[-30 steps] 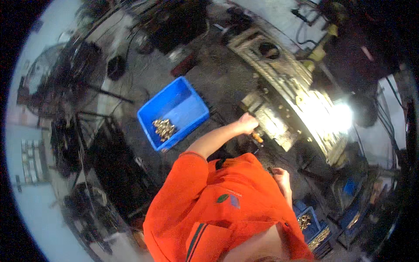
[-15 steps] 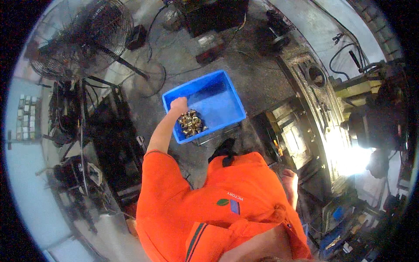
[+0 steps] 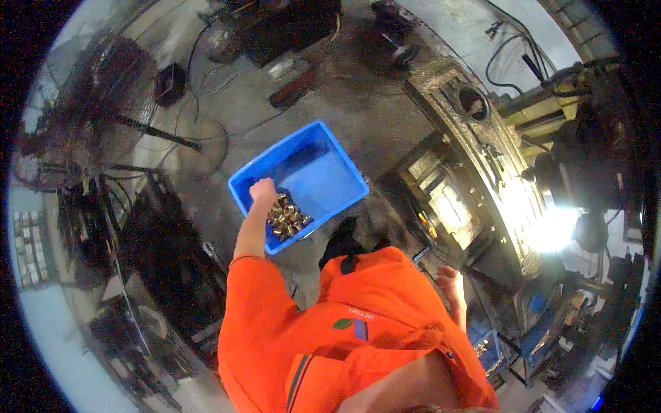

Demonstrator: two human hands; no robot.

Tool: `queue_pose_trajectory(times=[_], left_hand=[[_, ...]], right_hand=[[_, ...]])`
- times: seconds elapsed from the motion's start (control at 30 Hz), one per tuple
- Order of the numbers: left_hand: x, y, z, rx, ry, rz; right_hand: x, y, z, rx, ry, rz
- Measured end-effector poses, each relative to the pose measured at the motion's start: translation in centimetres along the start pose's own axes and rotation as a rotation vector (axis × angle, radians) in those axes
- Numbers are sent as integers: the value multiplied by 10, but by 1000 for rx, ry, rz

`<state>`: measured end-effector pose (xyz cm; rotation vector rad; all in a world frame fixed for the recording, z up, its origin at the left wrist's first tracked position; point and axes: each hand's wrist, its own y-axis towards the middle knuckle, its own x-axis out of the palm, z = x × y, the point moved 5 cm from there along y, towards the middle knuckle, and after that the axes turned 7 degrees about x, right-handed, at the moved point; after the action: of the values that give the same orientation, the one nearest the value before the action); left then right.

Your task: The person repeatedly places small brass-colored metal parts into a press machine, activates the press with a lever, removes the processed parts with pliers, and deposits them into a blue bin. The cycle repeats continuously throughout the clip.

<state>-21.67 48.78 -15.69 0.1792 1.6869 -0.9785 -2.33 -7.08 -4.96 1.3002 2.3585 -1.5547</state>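
Observation:
A blue plastic bin [image 3: 337, 195] sits in front of me, low over the floor. Brass-coloured metal fittings [image 3: 288, 219], short and cylindrical, lie heaped in its near left corner. My left hand [image 3: 262, 189] is inside the bin by its left wall, just above and beside the heap. Its fingers are curled downward, and whatever they hold is hidden beneath the hand. My right hand [image 3: 451, 282] hangs beside my right hip, away from the bin, with loosely bent fingers and nothing visible in them.
On the right stands a large metal machine [image 3: 506, 175] with a bright lamp [image 3: 554, 230]. A fan [image 3: 103, 103] on a round base is at the far left. A red block-shaped object [image 3: 292, 89] and cables lie on the floor beyond the bin. Blue trays [image 3: 487, 351] stand at lower right.
The whole view has shifted and turned; the bin and my left hand now appear farther left and lower. My left hand stays inside the bin, and my right hand remains by my hip.

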Motion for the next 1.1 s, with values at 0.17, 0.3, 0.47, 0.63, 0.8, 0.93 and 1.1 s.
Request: queue_pose_trajectory(times=[0.17, 0.3, 0.47, 0.63, 0.8, 0.93, 1.1], left_hand=[[-14, 13, 7, 19, -111, 84], [-53, 9, 83, 242, -873, 86], [-83, -74, 286, 579, -1539, -350], [-41, -176, 443, 665, -1656, -960], [5, -222, 495, 527, -1775, -1370], [15, -244, 515, 353, -1680, -1323], [6, -258, 527, 451, -1640, -1235]], right_hand=[[-13, -10, 5, -73, 11, 41], [-15, 3, -9, -286, 177, -44], [-27, -14, -90, -457, 575, -232], [-50, 1, -73, -692, 925, -401], [-85, 2, -12, -764, 900, -357], [-101, -5, 18, -779, 848, -249], [-111, 0, 36, -650, 996, -228]])
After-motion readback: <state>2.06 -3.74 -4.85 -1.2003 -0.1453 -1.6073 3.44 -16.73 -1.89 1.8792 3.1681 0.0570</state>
